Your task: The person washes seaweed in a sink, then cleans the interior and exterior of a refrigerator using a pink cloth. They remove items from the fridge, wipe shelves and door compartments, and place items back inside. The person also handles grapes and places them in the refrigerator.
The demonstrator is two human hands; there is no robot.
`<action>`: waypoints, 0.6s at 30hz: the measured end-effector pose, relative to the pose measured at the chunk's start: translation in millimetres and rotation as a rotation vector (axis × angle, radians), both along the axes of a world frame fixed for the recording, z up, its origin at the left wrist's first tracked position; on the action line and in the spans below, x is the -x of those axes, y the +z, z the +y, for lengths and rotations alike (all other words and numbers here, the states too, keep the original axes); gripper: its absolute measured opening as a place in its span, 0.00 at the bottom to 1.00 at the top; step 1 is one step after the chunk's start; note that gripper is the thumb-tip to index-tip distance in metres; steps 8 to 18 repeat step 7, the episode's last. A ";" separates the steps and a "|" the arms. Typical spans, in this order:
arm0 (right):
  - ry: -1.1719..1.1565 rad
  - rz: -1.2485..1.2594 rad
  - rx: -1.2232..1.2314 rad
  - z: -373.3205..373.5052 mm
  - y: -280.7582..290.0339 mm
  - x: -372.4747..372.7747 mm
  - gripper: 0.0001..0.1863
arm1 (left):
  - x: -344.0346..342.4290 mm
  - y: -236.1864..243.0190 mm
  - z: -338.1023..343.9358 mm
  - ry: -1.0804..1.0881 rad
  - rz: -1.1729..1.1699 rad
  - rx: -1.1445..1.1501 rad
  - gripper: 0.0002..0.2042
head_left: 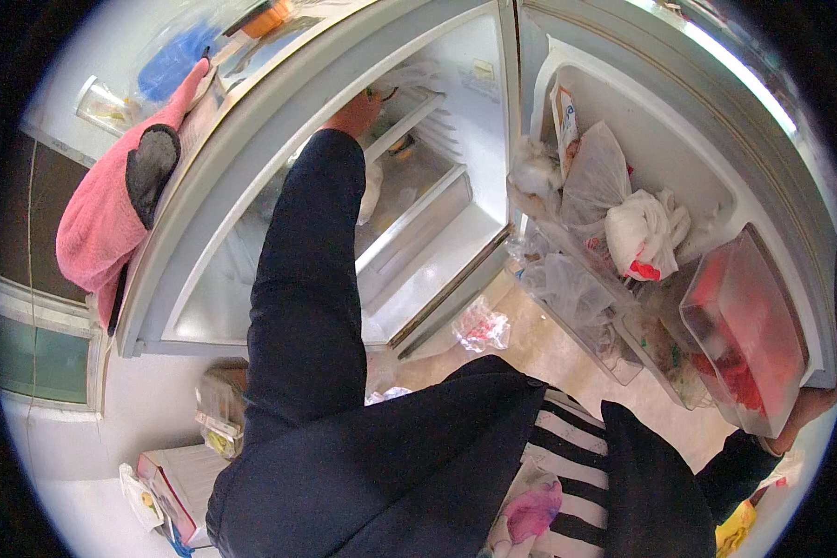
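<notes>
An opened refrigerator [418, 279] fills the middle of the view. My left hand [352, 113] reaches in at the upper shelf, next to a clear plastic bag [409, 74]. Its fingers are mostly hidden, so I cannot tell what they hold. Below it are a glass shelf and a clear drawer [418, 223]. At the far right my right hand [807, 415] is closed round the lower edge of the refrigerator door [814, 349], beside a clear door bin [749, 325] with red contents. Other door bins hold a knotted white bag [649, 232] and clear bags [567, 284].
On top of the refrigerator lie a pink cloth item [112, 223] with a grey patch and a blue bag [179, 60]. A crumpled clear bag [482, 325] is on the floor below. Boxes [181, 484] stand at the lower left, and a yellow thing [737, 528] is at the lower right.
</notes>
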State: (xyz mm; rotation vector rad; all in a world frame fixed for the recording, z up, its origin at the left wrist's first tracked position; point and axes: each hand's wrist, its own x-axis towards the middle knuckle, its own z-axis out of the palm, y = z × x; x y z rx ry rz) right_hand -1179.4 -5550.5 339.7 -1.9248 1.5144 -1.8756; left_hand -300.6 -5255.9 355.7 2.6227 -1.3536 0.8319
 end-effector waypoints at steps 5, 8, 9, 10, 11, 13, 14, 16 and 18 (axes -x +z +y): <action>0.187 -0.178 -0.099 -14.9 0.7 -18.8 0.30 | 58.2 -0.4 32.6 -0.081 -0.127 0.056 0.44; 0.222 -0.143 -0.093 -16.7 10.4 -34.1 0.30 | 76.2 -3.4 43.5 -0.069 -0.076 0.115 0.47; 0.222 -0.143 -0.093 -16.7 10.4 -34.1 0.30 | 76.2 -3.4 43.5 -0.069 -0.076 0.115 0.47; 0.222 -0.143 -0.093 -16.7 10.4 -34.1 0.30 | 76.2 -3.4 43.5 -0.069 -0.076 0.115 0.47; 0.222 -0.143 -0.093 -16.7 10.4 -34.1 0.30 | 76.2 -3.4 43.5 -0.069 -0.076 0.115 0.47; 0.222 -0.143 -0.093 -16.7 10.4 -34.1 0.30 | 76.2 -3.4 43.5 -0.069 -0.076 0.115 0.47; 0.222 -0.143 -0.093 -16.7 10.4 -34.1 0.30 | 76.2 -3.4 43.5 -0.069 -0.076 0.115 0.47; 0.222 -0.143 -0.093 -16.7 10.4 -34.1 0.30 | 76.2 -3.4 43.5 -0.069 -0.076 0.115 0.47; 0.222 -0.143 -0.093 -16.7 10.4 -34.1 0.30 | 76.2 -3.4 43.5 -0.069 -0.076 0.115 0.47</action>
